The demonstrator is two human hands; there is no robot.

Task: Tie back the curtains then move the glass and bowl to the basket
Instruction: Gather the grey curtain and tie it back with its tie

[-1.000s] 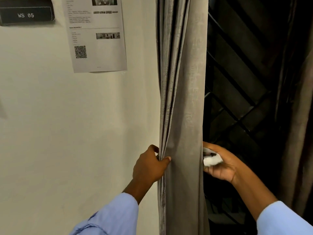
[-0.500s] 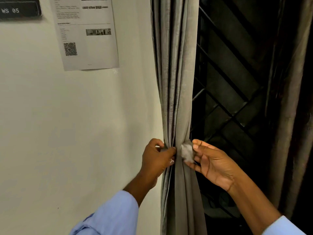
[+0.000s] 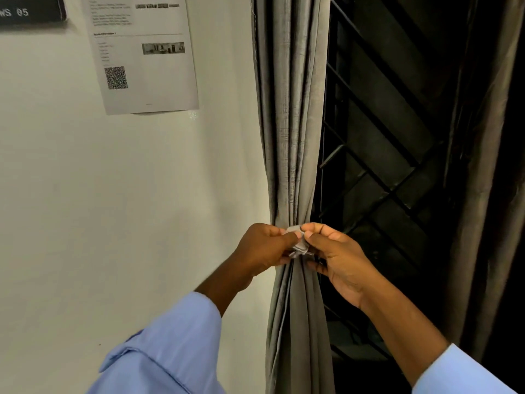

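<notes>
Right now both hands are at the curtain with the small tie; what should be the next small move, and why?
Probably join the two ends of the tie and pull them snug. The left hand and right hand each pinch it in front of the curtain, which is already gathered narrow there. Whether the ends are fastened yet cannot be seen.

You face a plain off-white wall (image 3: 99,194), evenly lit and unmarked apart from what hangs on it. A printed sheet (image 3: 145,52) with text, a small photo strip and a QR code is stuck high on the wall. Left of the sheet, at the frame's edge, you see a dark sign (image 3: 28,11) reading "WS 05". Well right of the sheet, a black metal grille (image 3: 383,137) of diagonal and upright bars covers a window opening, with only darkness behind it.
</notes>
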